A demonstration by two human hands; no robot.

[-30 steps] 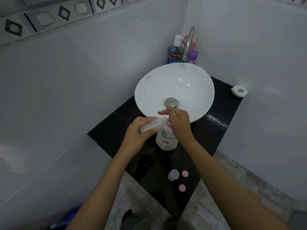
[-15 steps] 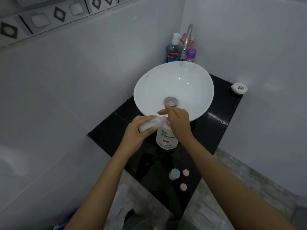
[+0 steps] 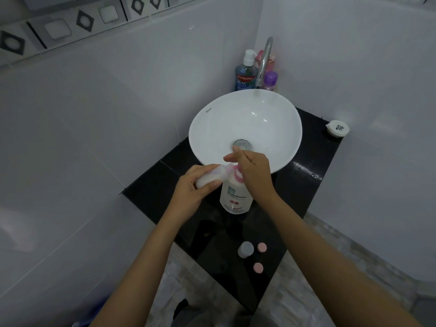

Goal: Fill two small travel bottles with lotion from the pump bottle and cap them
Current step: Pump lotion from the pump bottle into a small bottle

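Step in hand: filling the first travel bottle (image 3: 210,177); the left hand (image 3: 192,187) has its fingers wrapped around it, tilted on its side with its mouth at the pink spout of the pump bottle (image 3: 236,197).
Right hand (image 3: 253,172): rests on top of the pump head, fingers curled loosely over it, pressing down by the look of it.
Fill level: cannot tell; the bottle is mostly hidden in the grip.
Left to do: a second travel bottle (image 3: 245,249) stands open near the front of the tabletop (image 3: 304,185), with two pink caps (image 3: 261,247) (image 3: 258,267) just beside it, none fitted yet.
Next move: keep mouth and spout together while pumping, then set the bottle upright and cap it.
Edges: the caps lie close to the tabletop's front corner; a careless sweep could knock them to the floor.
Open room: the sink (image 3: 212,128) crowds the back; bare dark surface lies between the pump bottle and the caps.
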